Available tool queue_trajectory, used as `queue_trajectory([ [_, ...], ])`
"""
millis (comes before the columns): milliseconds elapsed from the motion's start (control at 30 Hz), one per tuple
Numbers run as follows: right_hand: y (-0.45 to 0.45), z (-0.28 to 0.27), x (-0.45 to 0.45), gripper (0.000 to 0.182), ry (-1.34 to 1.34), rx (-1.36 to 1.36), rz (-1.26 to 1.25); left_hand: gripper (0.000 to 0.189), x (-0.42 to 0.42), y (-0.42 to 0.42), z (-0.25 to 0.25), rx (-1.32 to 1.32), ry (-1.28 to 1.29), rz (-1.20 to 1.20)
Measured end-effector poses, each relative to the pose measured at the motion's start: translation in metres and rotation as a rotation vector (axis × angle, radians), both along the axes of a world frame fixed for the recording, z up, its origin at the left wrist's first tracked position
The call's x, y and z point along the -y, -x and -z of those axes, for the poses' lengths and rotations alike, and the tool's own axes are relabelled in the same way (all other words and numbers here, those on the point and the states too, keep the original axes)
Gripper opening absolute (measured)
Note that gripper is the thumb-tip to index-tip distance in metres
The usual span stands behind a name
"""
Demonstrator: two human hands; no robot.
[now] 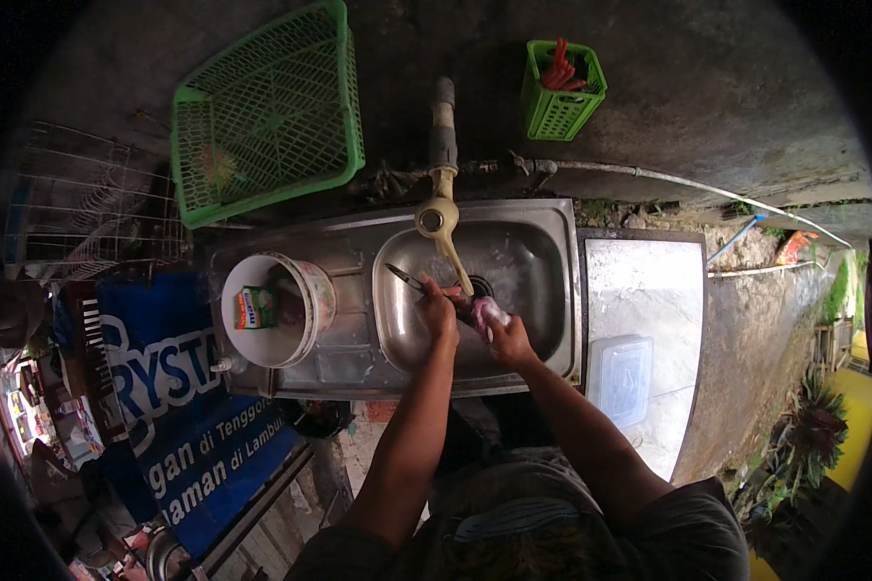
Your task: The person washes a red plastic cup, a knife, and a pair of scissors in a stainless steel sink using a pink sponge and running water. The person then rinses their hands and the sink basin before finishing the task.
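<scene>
My left hand [437,309] grips a slim dark utensil [402,275], whose thin end points up and left over the basin; its exact kind cannot be told. Beside it, my right hand [510,340] holds a pink and white soapy cloth or scrubber [485,315], close to the lower part of the utensil. Both hands are over the stainless steel sink basin [530,305]. Just above them hangs the spout of a cream plastic tap [447,236]. The drain [482,285] is partly hidden behind the hands and spout.
Left of the basin, a white bucket [320,298] holding a green packet [256,307] stands on the drainboard [345,363]. Above are a large green plastic basket [356,109] and a small green basket [565,116] with red-handled items. A clear plastic container [620,379] lies on the pale counter [676,312] at right.
</scene>
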State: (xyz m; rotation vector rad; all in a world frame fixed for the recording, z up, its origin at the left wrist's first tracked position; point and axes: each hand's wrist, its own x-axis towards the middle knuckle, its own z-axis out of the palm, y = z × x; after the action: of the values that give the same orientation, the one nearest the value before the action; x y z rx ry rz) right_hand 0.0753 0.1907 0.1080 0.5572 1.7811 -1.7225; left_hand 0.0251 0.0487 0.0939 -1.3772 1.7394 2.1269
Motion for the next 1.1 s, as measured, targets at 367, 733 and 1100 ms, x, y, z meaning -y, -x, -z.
queue_trajectory([
  [367, -0.004, -0.008, 0.015, 0.052, -0.096, -0.586, 0.044, 0.058, -0.001, -0.031, 0.217, -0.130, -0.791, -0.151],
  [733, 0.015, -0.026, 0.006, 0.042, -0.247, -0.170, -0.176, 0.064, -0.012, -0.008, 0.030, -0.104, -0.231, -0.120],
  [1100, 0.030, -0.047, 0.010, 0.044, -0.238, -0.142, -0.474, 0.059, -0.005, -0.011, 0.011, -0.113, -0.305, -0.205],
])
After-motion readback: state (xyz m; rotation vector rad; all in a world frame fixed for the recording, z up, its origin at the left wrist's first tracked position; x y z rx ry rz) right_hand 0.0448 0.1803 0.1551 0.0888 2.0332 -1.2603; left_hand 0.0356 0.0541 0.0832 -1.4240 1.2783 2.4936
